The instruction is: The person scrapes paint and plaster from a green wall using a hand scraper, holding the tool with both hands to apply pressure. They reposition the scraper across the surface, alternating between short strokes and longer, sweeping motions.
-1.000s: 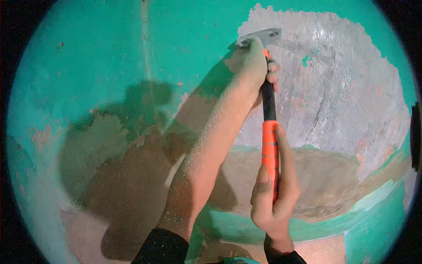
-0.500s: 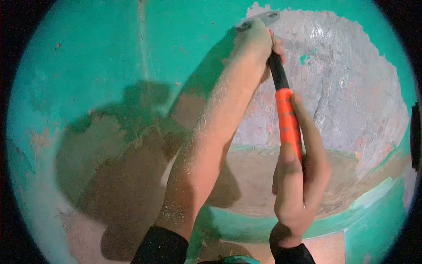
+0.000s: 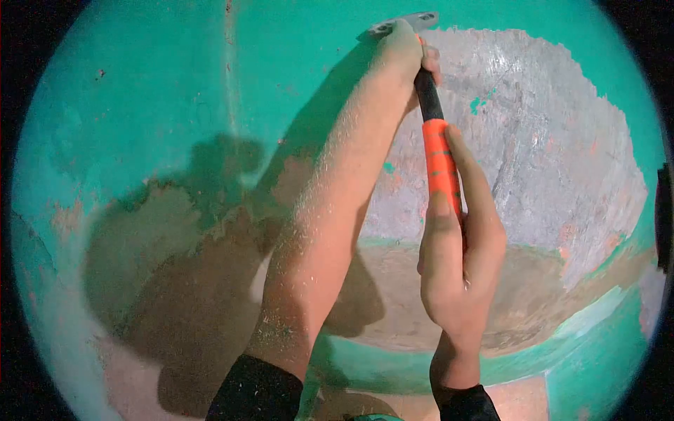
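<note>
A scraper (image 3: 430, 98) with a grey metal head and a black and orange handle lies against a green painted wall (image 3: 161, 77). My left hand (image 3: 404, 55) is wrapped round its upper end, just below the head. Lower down, my right hand (image 3: 463, 245) grips the orange part, with a finger stretched along the handle. The head is at the top left edge of a bare grey patch (image 3: 533, 140). Pale flakes cover my left forearm. The blade's edge against the wall cannot be made out clearly.
Below the grey patch runs a brownish band (image 3: 393, 295), with a green curved strip (image 3: 393, 361) under it. Shadows of the arms and head fall on the wall at left. A dark object (image 3: 663, 217) stands at the right edge.
Both hands and the scraper have shifted a little up and to the left. The scraper's head now lies over green paint beyond the patch's upper left edge.
</note>
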Tool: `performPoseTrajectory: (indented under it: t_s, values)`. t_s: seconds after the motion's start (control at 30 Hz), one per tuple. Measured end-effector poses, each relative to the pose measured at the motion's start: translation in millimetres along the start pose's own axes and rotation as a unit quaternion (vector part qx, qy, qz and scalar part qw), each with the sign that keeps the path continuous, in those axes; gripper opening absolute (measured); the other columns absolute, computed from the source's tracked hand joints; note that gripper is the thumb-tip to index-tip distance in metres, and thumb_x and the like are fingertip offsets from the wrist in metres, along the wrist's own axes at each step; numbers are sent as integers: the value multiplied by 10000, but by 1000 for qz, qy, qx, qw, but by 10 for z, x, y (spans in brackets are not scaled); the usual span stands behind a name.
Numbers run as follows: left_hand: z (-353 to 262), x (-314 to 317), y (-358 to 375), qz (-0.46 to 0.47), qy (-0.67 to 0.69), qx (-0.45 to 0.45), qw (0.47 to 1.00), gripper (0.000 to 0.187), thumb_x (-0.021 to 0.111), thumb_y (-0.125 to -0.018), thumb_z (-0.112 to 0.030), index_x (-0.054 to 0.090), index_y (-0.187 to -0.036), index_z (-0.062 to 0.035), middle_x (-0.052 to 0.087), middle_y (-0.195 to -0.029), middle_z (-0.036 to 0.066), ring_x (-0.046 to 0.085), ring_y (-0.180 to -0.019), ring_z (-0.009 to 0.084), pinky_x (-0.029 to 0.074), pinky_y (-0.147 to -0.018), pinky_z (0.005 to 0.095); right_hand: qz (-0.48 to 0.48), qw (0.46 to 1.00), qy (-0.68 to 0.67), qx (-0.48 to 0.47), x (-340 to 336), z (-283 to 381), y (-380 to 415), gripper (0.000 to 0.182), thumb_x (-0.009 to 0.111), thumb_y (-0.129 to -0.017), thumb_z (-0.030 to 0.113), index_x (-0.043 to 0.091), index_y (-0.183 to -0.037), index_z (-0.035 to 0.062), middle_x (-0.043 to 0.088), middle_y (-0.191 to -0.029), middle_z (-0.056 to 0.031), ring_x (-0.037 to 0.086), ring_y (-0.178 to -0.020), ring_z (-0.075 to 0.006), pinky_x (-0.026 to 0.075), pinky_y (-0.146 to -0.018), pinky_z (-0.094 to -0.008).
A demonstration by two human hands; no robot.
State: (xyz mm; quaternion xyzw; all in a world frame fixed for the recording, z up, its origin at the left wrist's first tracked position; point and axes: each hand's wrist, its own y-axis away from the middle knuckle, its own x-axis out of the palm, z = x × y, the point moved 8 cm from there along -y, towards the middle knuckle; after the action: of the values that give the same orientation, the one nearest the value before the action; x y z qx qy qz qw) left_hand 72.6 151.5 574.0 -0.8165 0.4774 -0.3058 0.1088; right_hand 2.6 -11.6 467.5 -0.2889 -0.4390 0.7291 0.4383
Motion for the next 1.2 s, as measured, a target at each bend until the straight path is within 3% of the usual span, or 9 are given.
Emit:
performPoseTrajectory:
  t_s: [0.23, 0.53, 0.63, 0.8, 0.93, 0.97, 1.03, 1.07, 1.2]
  values:
    - [93, -34, 57, -14, -9, -14, 1000, 350, 311, -996, -405, 371, -806, -118, 392, -590, -2, 385, -451, 125, 403, -457, 316, 18, 1000, 6, 11, -111, 69, 30, 497, 451, -916, 141, 438, -1381, -34, 593, -803, -8, 378, -497, -16, 300, -462, -181]
    - [-43, 46, -34, -4, 7, -12, 1000, 347, 295, -1008, -394, 352, -792, -129, 359, -584, -19, 370, -454, 120, 382, -462, 300, 20, 996, 53, -76, -42, 0, -32, 451, 427, -928, 82, 452, -1354, -63, 609, -1111, -97, 423, -632, -39, 343, -545, -190]
    - [-84, 48, -68, 5, 10, -15, 1000, 348, 294, -1008, -394, 353, -792, -128, 360, -583, -17, 370, -455, 121, 382, -461, 300, 54, 998, -15, 36, -85, 68, -42, 461, 412, -930, 89, 432, -1353, -94, 587, -1213, -158, 499, -755, -75, 400, -658, -201]
    - [-22, 4, -31, 3, 4, -18, 1000, 350, 294, -1007, -394, 356, -791, -127, 361, -582, -15, 370, -455, 123, 381, -461, 299, 35, 997, 30, -62, -60, 54, 10, 489, 434, -930, 156, 435, -1371, -55, 593, -1180, -148, 438, -593, -42, 348, -517, -192]
    - [18, -42, -155, 57, 10, -50, 997, 351, 294, -1007, -395, 358, -790, -125, 362, -582, -14, 370, -456, 124, 380, -460, 298, 61, 997, -23, 29, -56, 37, 37, 484, 443, -948, 177, 432, -1374, -51, 559, -1264, -167, 454, -599, -44, 363, -525, -192]
    - [126, -134, -19, 30, 2, -24, 999, 353, 311, -995, -406, 378, -805, -117, 391, -587, -3, 381, -450, 128, 400, -455, 317, 55, 998, -27, 23, -45, -22, 156, 482, 445, -949, 175, 431, -1376, -50, 561, -1262, -162, 452, -600, -43, 363, -526, -193]
    - [352, -320, 269, -23, -17, 27, 999, 365, 344, -972, -429, 418, -835, -100, 450, -599, 20, 404, -438, 135, 439, -444, 355, 71, 997, -6, 38, -91, -60, 395, 519, 466, -894, 98, 405, -1393, -32, 613, -1012, -164, 538, -615, -113, 438, -569, -245]
    - [506, -405, 343, -45, -1, -20, 999, 374, 325, -986, -450, 415, -844, -115, 424, -597, -3, 386, -435, 128, 422, -446, 347, 79, 996, 4, 45, -114, -79, 514, 548, 477, -867, 59, 393, -1402, -23, 639, -887, -166, 580, -622, -148, 476, -590, -271]
    - [665, -494, 496, -16, 11, -41, 999, 417, 334, -990, -518, 413, -882, -124, 396, -596, -42, 357, -426, 83, 376, -432, 289, 65, 987, -61, 133, 10, -416, 832, 553, 476, -895, 27, 337, -1426, -37, 647, -963, -128, 522, -624, -86, 448, -568, -236]
